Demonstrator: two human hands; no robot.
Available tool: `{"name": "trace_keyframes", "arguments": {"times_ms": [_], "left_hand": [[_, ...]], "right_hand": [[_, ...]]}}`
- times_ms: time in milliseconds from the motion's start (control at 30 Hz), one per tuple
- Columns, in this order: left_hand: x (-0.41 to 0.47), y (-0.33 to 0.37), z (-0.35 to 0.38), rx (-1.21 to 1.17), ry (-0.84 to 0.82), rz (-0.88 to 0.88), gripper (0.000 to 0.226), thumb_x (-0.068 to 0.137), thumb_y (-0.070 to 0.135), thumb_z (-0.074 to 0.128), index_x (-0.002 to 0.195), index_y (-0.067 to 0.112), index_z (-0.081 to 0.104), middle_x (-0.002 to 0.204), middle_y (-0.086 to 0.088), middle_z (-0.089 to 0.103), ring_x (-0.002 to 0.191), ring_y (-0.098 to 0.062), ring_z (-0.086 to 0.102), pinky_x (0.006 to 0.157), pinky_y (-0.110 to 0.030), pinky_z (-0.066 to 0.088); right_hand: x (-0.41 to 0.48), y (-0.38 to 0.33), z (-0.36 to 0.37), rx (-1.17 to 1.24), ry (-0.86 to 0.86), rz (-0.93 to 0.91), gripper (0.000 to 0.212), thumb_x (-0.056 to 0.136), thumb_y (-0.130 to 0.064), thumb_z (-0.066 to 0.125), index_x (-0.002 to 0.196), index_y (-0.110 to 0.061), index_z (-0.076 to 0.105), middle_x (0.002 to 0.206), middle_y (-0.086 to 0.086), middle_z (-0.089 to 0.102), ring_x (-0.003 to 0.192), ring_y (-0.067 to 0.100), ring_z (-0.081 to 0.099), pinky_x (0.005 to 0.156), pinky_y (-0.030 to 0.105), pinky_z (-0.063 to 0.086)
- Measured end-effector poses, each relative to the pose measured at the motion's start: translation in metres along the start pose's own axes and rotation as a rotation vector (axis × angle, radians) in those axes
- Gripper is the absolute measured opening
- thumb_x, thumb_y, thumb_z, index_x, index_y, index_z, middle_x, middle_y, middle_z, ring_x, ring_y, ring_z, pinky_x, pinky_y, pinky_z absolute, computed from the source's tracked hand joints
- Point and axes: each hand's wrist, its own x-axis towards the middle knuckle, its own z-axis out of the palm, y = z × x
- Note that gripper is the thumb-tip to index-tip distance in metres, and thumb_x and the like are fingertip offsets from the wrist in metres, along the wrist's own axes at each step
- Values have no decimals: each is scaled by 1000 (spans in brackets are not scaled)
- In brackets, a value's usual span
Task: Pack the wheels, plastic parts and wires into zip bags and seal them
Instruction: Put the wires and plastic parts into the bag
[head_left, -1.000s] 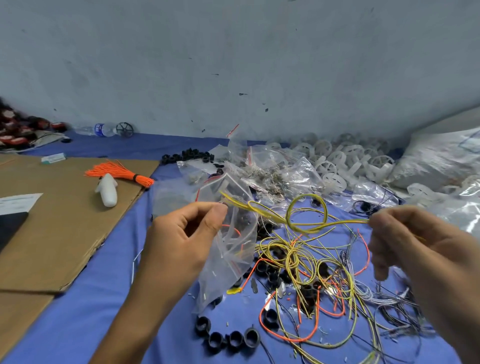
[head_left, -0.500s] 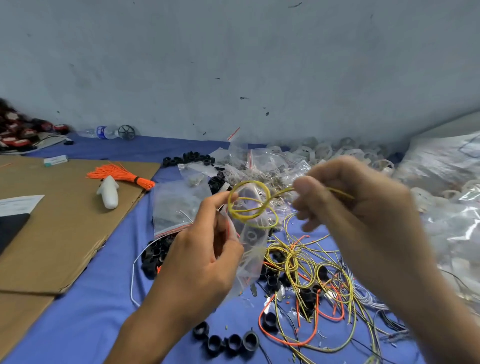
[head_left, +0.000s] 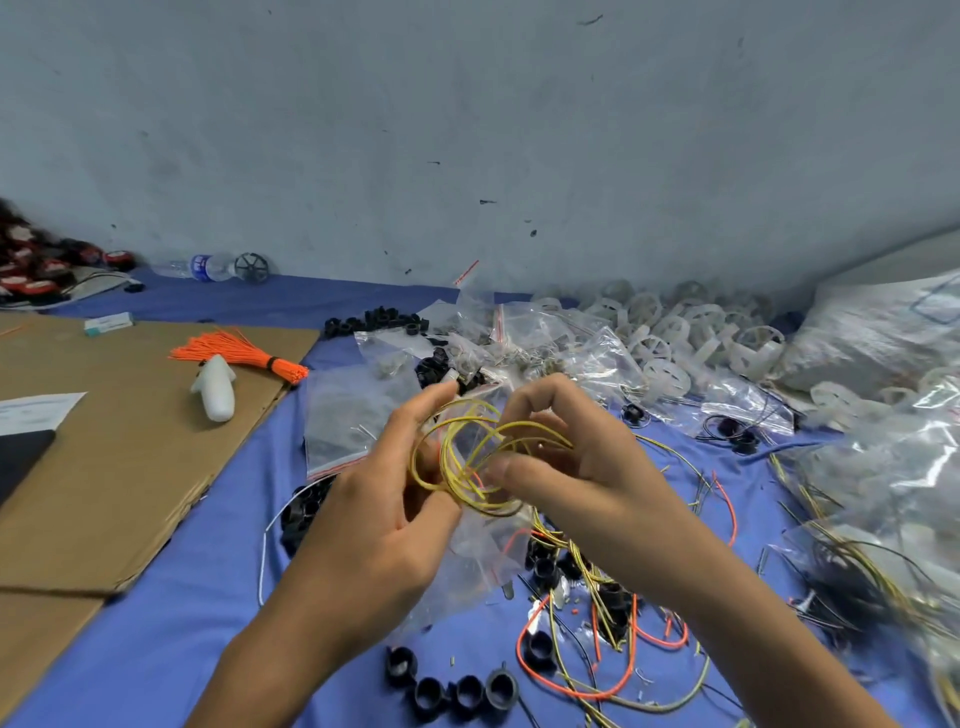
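Yellow wire (head_left: 467, 457) coiled at frame centre, pinched in the grip of our left hand (head_left: 384, 514), which also holds a zip bag (head_left: 478, 551), and right hand (head_left: 571, 467); black wheels (head_left: 452, 691) lie below. Earlier, our hands were apart.

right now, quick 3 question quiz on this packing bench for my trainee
1. True or false: the left hand and right hand both hold the yellow wire, coiled in loops.
2. The orange tie bundle lies on: A the cardboard; B a metal tray; C a wooden chair.
3. Fill in: the row of rings nearest the camera is ___ in colour.
Key: 1 true; 2 A; 3 black.
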Motion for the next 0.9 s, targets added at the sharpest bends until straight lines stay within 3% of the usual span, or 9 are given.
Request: {"name": "trace_keyframes", "arguments": {"times_ms": [33, 100, 233, 333, 433, 600, 733, 833, 900], "left_hand": [[0, -2, -2, -29, 35, -13, 63, 84, 23, 56, 136, 56, 40, 82, 3, 59, 57, -11, 44, 56, -34, 41], [1, -3, -6, -44, 77, -23, 61, 83, 25, 55, 133, 56, 42, 81, -2, 55, 59, -13, 44, 59, -42, 41], [0, 1, -9, 58, 115, 42, 51, 86, 27, 51, 128, 55, 46, 78, 0, 50, 57, -10, 46, 56, -29, 44], [-4, 7, -10, 153, 133, 55, 43, 87, 28, 49, 123, 51, 50, 75, 6, 50, 57, -12, 49, 53, -28, 44], [-8, 13, -5, 313, 104, 94, 32, 86, 28, 47, 114, 45, 50, 72, 12, 49, 63, -6, 49, 55, -17, 37], [-12, 25, 11, 275, -27, 133, 23, 83, 22, 46, 97, 38, 37, 72, 14, 47, 67, -5, 47, 57, -15, 32], [-18, 29, 14, 197, -49, 160, 24, 86, 21, 49, 99, 39, 40, 79, 15, 47, 73, -5, 49, 61, -15, 35], [-21, 31, 18, 227, -78, 191, 24, 86, 16, 50, 98, 36, 43, 81, 16, 44, 75, -3, 45, 63, -15, 34], [-23, 29, 19, 183, -107, 172, 21, 87, 15, 50, 95, 34, 46, 78, 17, 46, 72, -3, 45, 62, -14, 32]], "right_hand": [[0, 2, -3, -94, 5, 10, 18, 89, -9, 61, 93, -25, 54, 79, 8, 62, 69, 20, 59, 65, 45, 52], [0, 5, -8, -406, -71, 25, 18, 89, -15, 55, 94, -32, 55, 81, -2, 64, 74, 21, 61, 69, 47, 51], [0, 6, -6, -943, -262, 72, 11, 88, -23, 49, 98, -29, 47, 89, -7, 58, 81, 20, 52, 72, 39, 46], [1, 3, -6, -1152, -275, 97, 5, 93, -25, 42, 94, -22, 46, 93, -2, 55, 85, 29, 52, 72, 41, 49], [1, -6, -8, -1221, -282, 84, 8, 94, -24, 41, 91, -20, 47, 90, -1, 54, 83, 29, 51, 72, 41, 49], [12, -18, 7, -849, -294, 11, 7, 87, -19, 47, 89, -22, 52, 87, -3, 63, 80, 22, 56, 71, 39, 48], [15, 1, 15, -352, -360, 197, 19, 81, -4, 49, 83, -20, 59, 84, 3, 64, 76, 27, 62, 68, 49, 55], [9, 18, 24, -24, -246, 397, 24, 66, -10, 47, 66, -26, 64, 61, -6, 57, 62, 19, 44, 53, 41, 40], [12, 27, 26, 217, -190, 451, 29, 69, 0, 43, 78, -10, 69, 71, 12, 62, 70, 27, 48, 56, 49, 37]]}}
